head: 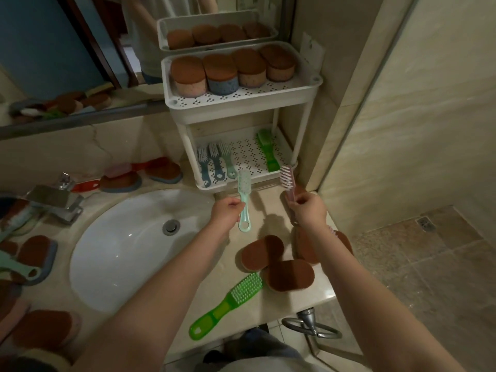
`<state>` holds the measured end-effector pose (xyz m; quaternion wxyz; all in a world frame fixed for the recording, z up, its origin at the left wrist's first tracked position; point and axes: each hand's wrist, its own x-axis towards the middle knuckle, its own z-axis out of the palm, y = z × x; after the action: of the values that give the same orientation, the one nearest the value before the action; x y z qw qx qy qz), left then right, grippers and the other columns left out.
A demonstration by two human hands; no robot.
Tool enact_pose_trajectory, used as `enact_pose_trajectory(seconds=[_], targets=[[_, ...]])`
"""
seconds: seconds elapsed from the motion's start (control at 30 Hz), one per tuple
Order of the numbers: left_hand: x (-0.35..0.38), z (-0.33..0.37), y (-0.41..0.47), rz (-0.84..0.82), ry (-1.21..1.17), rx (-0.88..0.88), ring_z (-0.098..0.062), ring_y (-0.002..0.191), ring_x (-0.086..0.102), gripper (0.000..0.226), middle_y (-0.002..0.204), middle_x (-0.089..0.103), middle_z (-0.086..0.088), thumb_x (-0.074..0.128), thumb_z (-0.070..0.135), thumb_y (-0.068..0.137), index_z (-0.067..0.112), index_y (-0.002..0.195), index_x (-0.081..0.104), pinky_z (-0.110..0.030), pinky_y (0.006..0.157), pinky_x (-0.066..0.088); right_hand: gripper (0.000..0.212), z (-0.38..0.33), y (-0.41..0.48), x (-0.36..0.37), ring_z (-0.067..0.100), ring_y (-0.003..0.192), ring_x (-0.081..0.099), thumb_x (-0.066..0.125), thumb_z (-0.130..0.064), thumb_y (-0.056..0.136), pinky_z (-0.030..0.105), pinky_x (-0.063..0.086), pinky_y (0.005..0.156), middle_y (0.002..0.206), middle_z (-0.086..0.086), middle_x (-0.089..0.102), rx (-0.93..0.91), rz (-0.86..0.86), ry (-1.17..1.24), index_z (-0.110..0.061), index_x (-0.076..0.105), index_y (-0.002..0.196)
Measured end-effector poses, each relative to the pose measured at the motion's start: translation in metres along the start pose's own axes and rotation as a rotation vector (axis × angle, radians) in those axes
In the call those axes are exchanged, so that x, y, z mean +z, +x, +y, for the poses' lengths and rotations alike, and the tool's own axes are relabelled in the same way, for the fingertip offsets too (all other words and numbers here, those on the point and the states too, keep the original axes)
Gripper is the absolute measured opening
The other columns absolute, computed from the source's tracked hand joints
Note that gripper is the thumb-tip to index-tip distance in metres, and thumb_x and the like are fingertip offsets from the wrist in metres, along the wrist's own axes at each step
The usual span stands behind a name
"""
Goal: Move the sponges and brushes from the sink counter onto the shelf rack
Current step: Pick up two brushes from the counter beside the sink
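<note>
Reach is forward toward the shelf rack; I see the left hand pinching a mint brush upright, the right hand gripping a pink brush, tilted left.

pink brush handle: mostly hidden by fingers of the right hand.
mint brush: how the left hand pinches it is too small to tell.
sponge under right forearm: middle hidden.
left-edge pile: cut by the frame, dim, kinds unclear.
rack lower shelf: rear hidden under upper tray.
red thing behind tap: too blurred to name.
</note>
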<state>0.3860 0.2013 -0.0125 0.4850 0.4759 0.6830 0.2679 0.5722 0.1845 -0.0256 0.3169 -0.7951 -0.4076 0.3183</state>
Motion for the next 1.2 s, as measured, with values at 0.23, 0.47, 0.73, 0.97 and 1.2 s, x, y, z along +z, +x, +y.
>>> enact_pose_trajectory(seconds=[0.23,0.47,0.73,0.97,1.2], targets=[[-0.027,0.024,0.018,0.123,-0.042,0.019,-0.032,0.103,0.059,0.023,0.112,0.062,-0.016,0.053,0.01,0.092,0.002,0.112,0.061,-0.041,0.095,0.049,0.018,-0.066,0.028,0.025,0.03,0.088,0.068,0.061,-0.021,0.091,0.046,0.054,0.086,0.088,0.013,0.071,-0.075,-0.207,0.106,-0.009,0.069,0.081],[-0.045,0.035,0.045,0.221,-0.034,0.001,-0.02,0.094,0.051,0.018,0.101,0.058,-0.01,0.049,0.011,0.093,0.005,0.105,0.062,-0.026,0.086,0.041,0.03,-0.116,0.095,0.083,0.022,0.08,0.061,0.061,-0.029,0.091,0.025,0.045,0.057,0.105,0.014,0.069,-0.122,-0.301,-0.009,-0.006,0.064,0.111],[-0.044,0.042,0.076,0.235,-0.008,0.001,-0.019,0.088,0.051,0.01,0.082,0.056,-0.005,0.053,0.01,0.092,0.007,0.097,0.061,-0.026,0.083,0.041,0.024,-0.112,0.15,0.128,0.033,0.095,0.065,0.05,-0.018,0.093,0.037,0.055,0.079,0.105,0.021,0.067,-0.152,-0.37,-0.294,-0.002,0.063,0.106],[-0.042,0.041,0.085,0.242,-0.042,-0.034,-0.024,0.087,0.055,0.019,0.09,0.058,-0.012,0.054,0.012,0.093,-0.001,0.103,0.063,-0.036,0.089,0.048,0.023,-0.115,0.139,0.139,0.032,0.09,0.064,0.051,-0.022,0.093,0.026,0.039,0.065,0.1,0.018,0.068,-0.32,-0.304,-0.418,-0.005,0.066,0.097],[-0.04,0.045,0.085,0.206,-0.231,-0.077,-0.013,0.059,0.049,0.007,0.07,0.053,-0.002,0.055,0.01,0.091,0.011,0.097,0.058,-0.021,0.056,0.045,0.019,-0.114,0.111,0.104,0.02,0.072,0.06,0.053,-0.018,0.094,0.017,0.044,0.058,0.09,0.007,0.064,-0.278,-0.194,-0.01,-0.006,0.065,0.104]])
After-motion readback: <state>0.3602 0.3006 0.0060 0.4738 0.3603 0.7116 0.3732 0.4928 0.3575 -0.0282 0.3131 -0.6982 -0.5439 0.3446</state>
